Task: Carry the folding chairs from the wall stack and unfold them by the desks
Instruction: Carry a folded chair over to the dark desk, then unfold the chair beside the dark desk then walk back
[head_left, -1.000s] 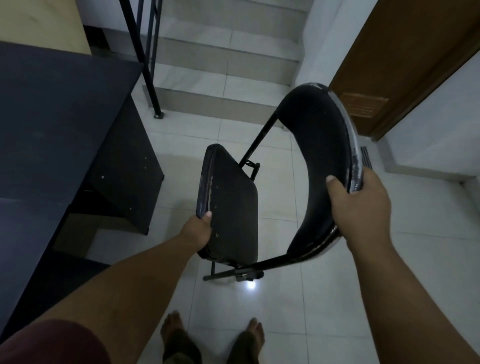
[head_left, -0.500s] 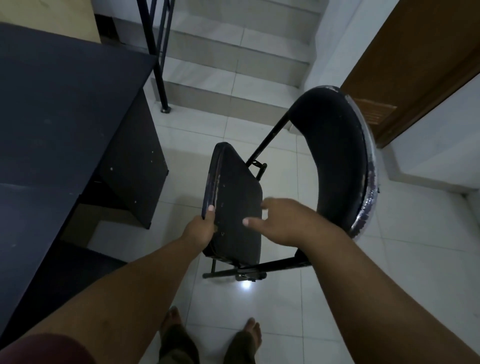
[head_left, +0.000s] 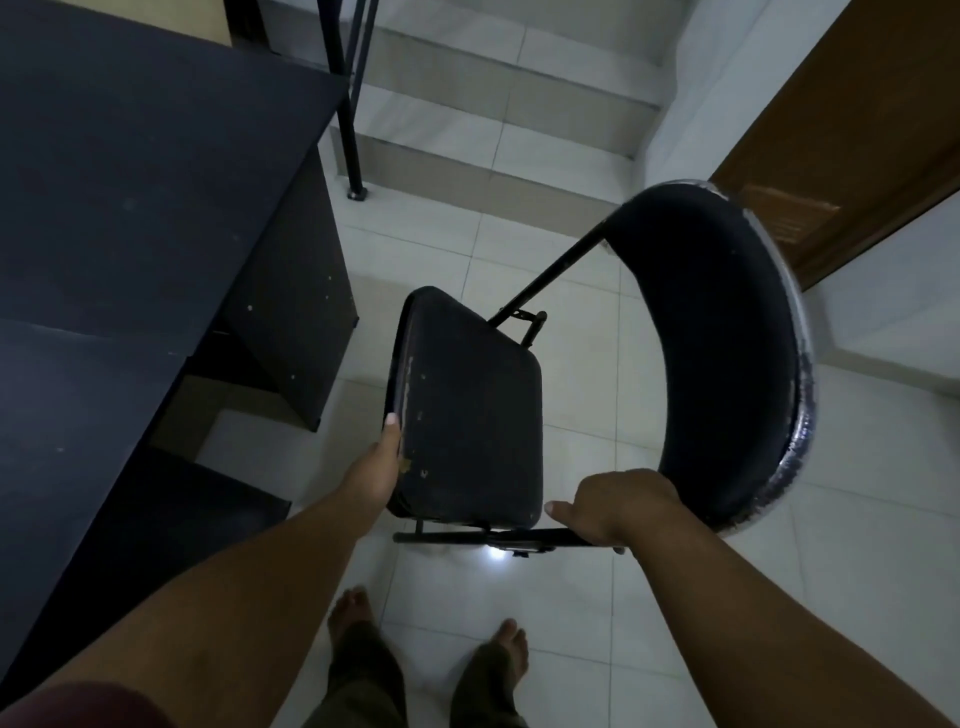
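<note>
The left hand has its thumb flat along the left edge of the seat w/ the other fingers hidden behind it, so it clamps the seat edge, while the right hand is curled closed around the black frame tube just under the seat, thumb pointing left. The folding chair is half open btw. the two arms, above the white tile floor and just right of the dark desk. Its seat is black, scuffed w/ small pale spots, tilted up steeply; the curved black backrest has a worn, silvery rim, and bare feet stand below.
</note>
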